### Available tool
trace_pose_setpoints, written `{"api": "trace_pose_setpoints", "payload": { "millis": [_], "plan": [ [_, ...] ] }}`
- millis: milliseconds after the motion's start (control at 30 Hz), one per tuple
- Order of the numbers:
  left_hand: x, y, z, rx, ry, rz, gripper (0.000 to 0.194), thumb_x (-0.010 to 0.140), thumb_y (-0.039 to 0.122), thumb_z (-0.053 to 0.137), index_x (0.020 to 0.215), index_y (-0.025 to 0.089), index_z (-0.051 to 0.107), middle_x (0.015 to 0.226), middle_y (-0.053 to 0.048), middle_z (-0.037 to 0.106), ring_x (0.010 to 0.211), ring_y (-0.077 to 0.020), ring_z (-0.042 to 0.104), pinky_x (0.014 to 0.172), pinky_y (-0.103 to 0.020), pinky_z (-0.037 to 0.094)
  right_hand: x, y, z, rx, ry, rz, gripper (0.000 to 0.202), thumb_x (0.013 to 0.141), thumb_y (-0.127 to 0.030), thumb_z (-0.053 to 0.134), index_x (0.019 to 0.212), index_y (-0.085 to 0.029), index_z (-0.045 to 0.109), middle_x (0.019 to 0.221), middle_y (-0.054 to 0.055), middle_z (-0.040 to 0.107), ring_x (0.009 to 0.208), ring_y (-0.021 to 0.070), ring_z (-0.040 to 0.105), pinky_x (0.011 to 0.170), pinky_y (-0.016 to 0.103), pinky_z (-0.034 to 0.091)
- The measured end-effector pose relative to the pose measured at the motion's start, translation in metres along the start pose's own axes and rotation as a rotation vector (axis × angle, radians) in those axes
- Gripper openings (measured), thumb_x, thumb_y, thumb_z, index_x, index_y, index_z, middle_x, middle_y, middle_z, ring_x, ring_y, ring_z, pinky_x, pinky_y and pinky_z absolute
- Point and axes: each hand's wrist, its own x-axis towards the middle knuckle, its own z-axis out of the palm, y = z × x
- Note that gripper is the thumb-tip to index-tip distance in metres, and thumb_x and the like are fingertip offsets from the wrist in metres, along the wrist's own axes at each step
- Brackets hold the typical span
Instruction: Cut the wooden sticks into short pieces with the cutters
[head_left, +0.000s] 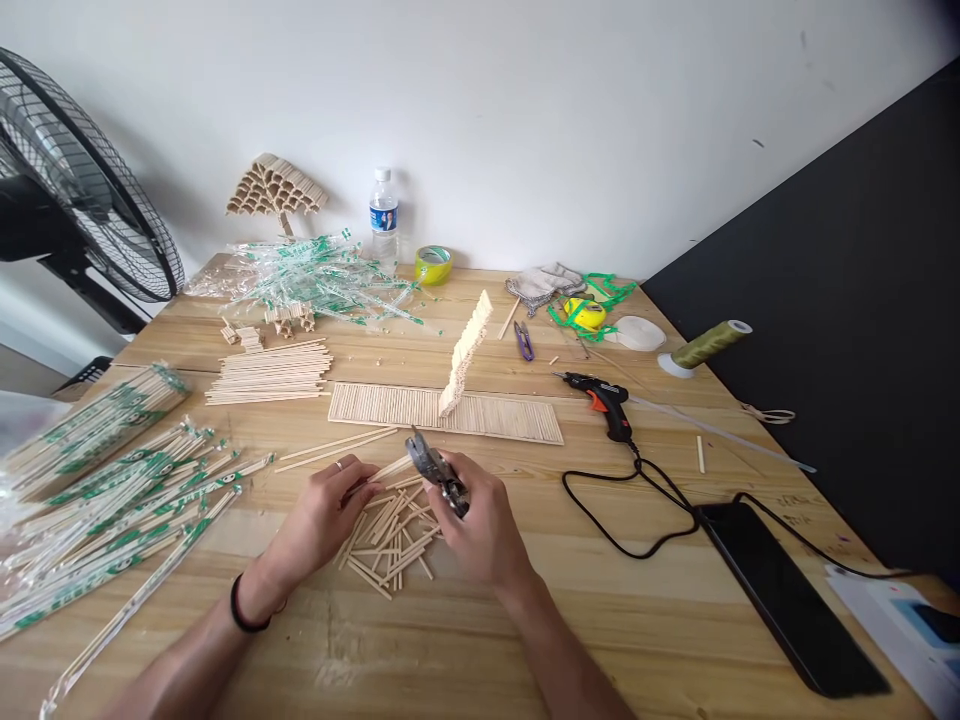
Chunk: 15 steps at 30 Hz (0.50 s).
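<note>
My left hand is closed on thin wooden sticks, whose far ends reach the jaws of the metal cutters. Closed around those cutters is my right hand. Beneath and between both hands lies a loose pile of short cut stick pieces. Beyond them, a flat panel of sticks laid side by side rests on the table, with a narrow upright stick piece standing on its middle. Two long loose sticks lie in front of the panel's left part.
A glue gun with a black cable and a black tray-like object lie right. Wrapped chopsticks and bare sticks are left. Behind are a bottle, green tape, wrappers and purple snips.
</note>
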Motion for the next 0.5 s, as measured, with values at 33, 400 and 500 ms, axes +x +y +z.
{"api": "trace_pose_setpoints", "payload": {
  "millis": [33, 400, 500],
  "plan": [
    [-0.0001, 0.0002, 0.0001, -0.002, -0.006, -0.005, 0.011, 0.104, 0.021, 0.059, 0.103, 0.021, 0.069, 0.087, -0.002, 0.070, 0.077, -0.0149, 0.066, 0.073, -0.024, 0.053, 0.0006, 0.0008, -0.0012, 0.003, -0.016, 0.001, 0.028, 0.089, -0.016, 0.058, 0.115, -0.021, 0.069, 0.107, 0.008, 0.077, 0.098, 0.0242, 0.072, 0.087, 0.034, 0.056],
    [0.0012, 0.0019, -0.0008, 0.012, 0.014, 0.007, 0.015, 0.104, 0.019, 0.055, 0.096, 0.018, 0.069, 0.079, -0.001, 0.065, 0.071, -0.0135, 0.060, 0.067, -0.024, 0.049, -0.0039, 0.0023, 0.0049, -0.047, -0.060, -0.027, 0.025, 0.080, -0.011, 0.059, 0.102, -0.021, 0.065, 0.095, 0.005, 0.073, 0.082, 0.0211, 0.068, 0.073, 0.030, 0.053],
    [0.0025, 0.0043, -0.0054, -0.010, -0.075, 0.000, 0.014, 0.103, 0.022, 0.058, 0.095, 0.018, 0.068, 0.083, -0.001, 0.066, 0.072, -0.0134, 0.060, 0.066, -0.024, 0.048, -0.0031, 0.0026, 0.0037, -0.087, -0.054, -0.024, 0.018, 0.080, -0.011, 0.059, 0.094, -0.022, 0.061, 0.086, 0.003, 0.070, 0.074, 0.0197, 0.064, 0.068, 0.028, 0.050]
  ]
}}
